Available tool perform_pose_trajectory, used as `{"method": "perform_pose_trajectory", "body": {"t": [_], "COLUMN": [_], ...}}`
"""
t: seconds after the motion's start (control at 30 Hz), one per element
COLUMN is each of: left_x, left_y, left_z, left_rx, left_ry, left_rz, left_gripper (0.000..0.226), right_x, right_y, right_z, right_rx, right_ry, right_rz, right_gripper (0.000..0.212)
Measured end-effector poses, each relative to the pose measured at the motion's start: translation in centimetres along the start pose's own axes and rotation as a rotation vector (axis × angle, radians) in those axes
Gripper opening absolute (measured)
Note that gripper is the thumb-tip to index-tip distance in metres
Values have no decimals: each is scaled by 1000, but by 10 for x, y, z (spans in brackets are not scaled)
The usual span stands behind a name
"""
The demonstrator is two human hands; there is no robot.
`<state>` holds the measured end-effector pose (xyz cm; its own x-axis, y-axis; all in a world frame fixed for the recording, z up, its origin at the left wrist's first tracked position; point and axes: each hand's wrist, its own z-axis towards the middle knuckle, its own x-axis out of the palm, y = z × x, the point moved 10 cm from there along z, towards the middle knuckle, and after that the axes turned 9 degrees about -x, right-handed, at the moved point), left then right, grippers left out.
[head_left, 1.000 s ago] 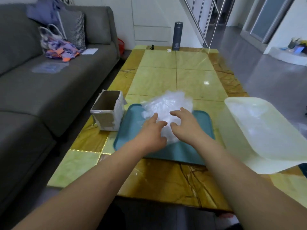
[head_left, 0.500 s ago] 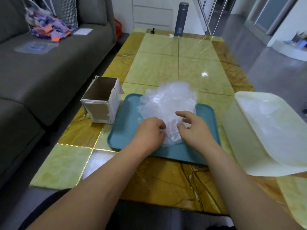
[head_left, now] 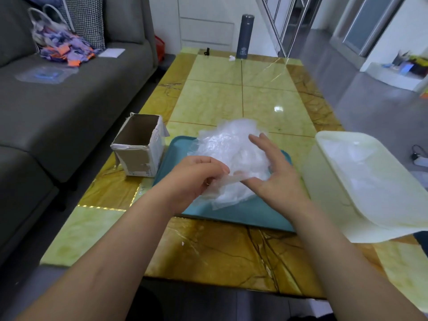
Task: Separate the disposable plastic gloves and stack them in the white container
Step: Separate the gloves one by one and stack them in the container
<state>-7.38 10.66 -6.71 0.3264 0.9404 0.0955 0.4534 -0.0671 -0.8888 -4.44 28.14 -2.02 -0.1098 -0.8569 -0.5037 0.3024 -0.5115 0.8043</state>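
1. Left hand (head_left: 199, 179): fingers curled, pinching the near edge of one thin glove (head_left: 228, 179) at the front of the glove pile (head_left: 231, 144).
2. Right hand (head_left: 275, 174): fingers spread and straight, lying on the pile's right side, with the thumb touching that same pinched edge. It isn't closed round anything that I can see.
3. The pile is heaped on the teal tray (head_left: 254, 216), between my two hands.
4. Key relation: the white container (head_left: 335, 205) sits just beside the tray on the right, past my right hand, so the right hand is nearer. The pinched glove is in my left, so my guess is it either gets handed over or crosses above the pile.
5. The pinched edge runs roughly left–right between my hands. Something filmy lies inside the container, probably gloves, but I can't tell how many.
6. Surface: a glossy green-and-amber stone table (head_left: 220, 100). An open cardboard box (head_left: 139, 156) stands just beside the tray's left side.
7. Room: a grey sofa (head_left: 69, 100) to the left, a dark flask (head_left: 245, 35) at the table's far end, and shiny floor to the right.
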Motion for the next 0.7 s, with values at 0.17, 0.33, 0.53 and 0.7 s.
{"method": "perform_pose_trajectory", "body": {"t": [0.17, 0.33, 0.53, 0.7], "left_x": [21, 28, 30, 34], "left_y": [-5, -8, -10, -6], "left_z": [-18, -23, -14, -10], "left_rx": [-66, -25, 127, 109], "left_ry": [221, 284, 139, 88], "left_rz": [-62, 23, 64, 123], "left_gripper": [35, 86, 27, 23], "right_x": [-9, -19, -19, -16], "right_y": [19, 19, 0, -24], "right_z": [0, -4, -6, -12], "right_rx": [-7, 66, 233, 362], "right_ry": [-56, -155, -144, -134], "right_rz": [249, 304, 407, 379], "right_gripper": [14, 21, 36, 25]}}
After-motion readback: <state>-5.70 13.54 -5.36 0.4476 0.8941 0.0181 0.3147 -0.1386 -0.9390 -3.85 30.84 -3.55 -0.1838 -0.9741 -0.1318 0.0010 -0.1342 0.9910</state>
